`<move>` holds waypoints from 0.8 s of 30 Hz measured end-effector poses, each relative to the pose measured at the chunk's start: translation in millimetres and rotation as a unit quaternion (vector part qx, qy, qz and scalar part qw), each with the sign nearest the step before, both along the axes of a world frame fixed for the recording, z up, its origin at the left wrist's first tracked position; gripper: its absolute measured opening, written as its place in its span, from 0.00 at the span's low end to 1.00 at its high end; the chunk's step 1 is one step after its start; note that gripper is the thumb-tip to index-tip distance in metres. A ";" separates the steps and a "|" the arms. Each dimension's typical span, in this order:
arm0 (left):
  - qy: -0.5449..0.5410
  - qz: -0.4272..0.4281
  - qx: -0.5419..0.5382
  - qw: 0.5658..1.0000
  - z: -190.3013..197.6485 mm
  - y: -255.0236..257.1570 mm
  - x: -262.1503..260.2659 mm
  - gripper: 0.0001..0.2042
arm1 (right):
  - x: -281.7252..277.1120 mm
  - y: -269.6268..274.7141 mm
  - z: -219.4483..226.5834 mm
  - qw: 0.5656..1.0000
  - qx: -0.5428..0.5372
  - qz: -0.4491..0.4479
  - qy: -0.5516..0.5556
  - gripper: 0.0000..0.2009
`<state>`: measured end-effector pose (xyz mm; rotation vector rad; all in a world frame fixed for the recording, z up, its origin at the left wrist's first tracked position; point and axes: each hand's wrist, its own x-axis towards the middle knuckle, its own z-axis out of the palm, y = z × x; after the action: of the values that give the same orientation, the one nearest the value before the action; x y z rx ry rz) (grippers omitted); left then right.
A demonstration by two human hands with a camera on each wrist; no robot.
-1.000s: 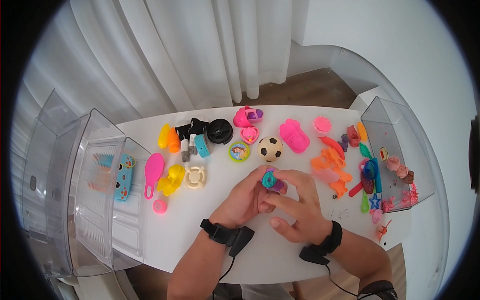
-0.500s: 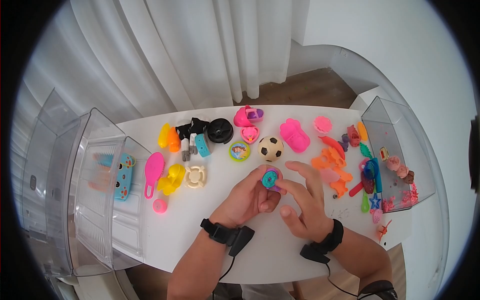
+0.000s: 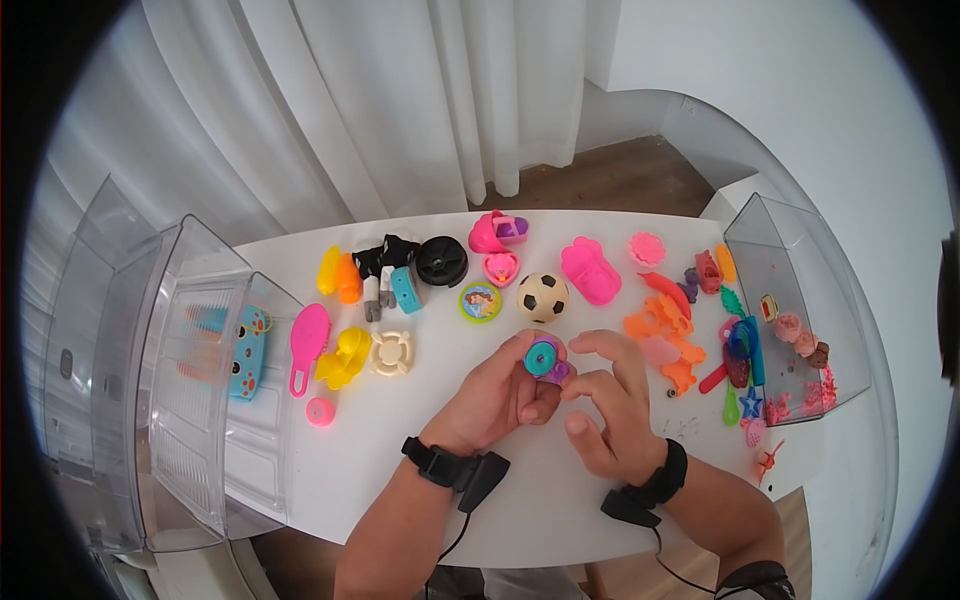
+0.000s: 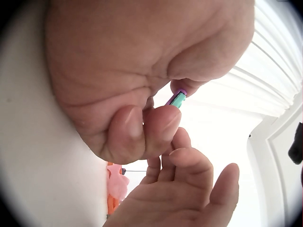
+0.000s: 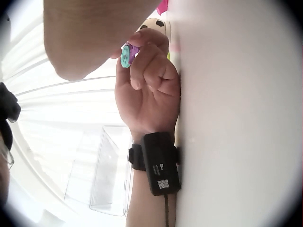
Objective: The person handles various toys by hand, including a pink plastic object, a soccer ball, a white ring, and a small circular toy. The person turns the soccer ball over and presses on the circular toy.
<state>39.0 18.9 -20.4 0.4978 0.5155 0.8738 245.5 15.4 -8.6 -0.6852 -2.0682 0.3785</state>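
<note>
In the head view my left hand [image 3: 490, 400] holds a small teal and purple toy [image 3: 541, 358] between thumb and fingers, its round teal disc facing up. The same toy [image 4: 177, 98] shows edge-on past the curled fingers in the left wrist view. In the right wrist view the toy [image 5: 126, 56] is a teal disc with holes on a purple part. My right hand [image 3: 618, 420] hovers just right of it, fingers loosely bent and holding nothing. Whether a right fingertip touches the purple part I cannot tell.
A football-patterned ball [image 3: 542, 297] lies just beyond the hands. Pink, yellow and black toys, including a pink brush [image 3: 309, 335], spread leftward. Orange shapes [image 3: 660, 318] and small toys lie right. Clear bins stand at both ends of the white table [image 3: 400, 500].
My right hand has drawn back slightly from the toy, its index finger moving off the disc. The teal disc has turned or shifted, showing more purple at its right. My left hand keeps its hold.
</note>
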 end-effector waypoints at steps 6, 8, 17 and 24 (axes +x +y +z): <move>-0.008 -0.003 0.016 1.000 0.0 0.3 0.4 0.20 | -7.3 -1.7 7.7 0.999 -0.005 -0.047 -0.013 0.18; 0.003 -0.001 0.006 1.000 3.0 0.2 1.5 0.21 | 0.2 2.4 -1.1 1.000 0.007 -0.017 -0.010 0.20; 0.002 -0.013 0.022 1.000 1.4 1.2 0.6 0.22 | -11.1 -3.2 5.4 0.997 -0.031 -0.049 0.050 0.20; 0.003 -0.002 0.001 1.000 1.3 0.3 1.2 0.23 | 2.2 0.3 -3.7 1.000 -0.011 -0.006 0.011 0.19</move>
<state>40.2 19.3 -19.0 0.5038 0.5187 0.8687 247.7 15.7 -12.2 -0.7025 -2.0408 0.4001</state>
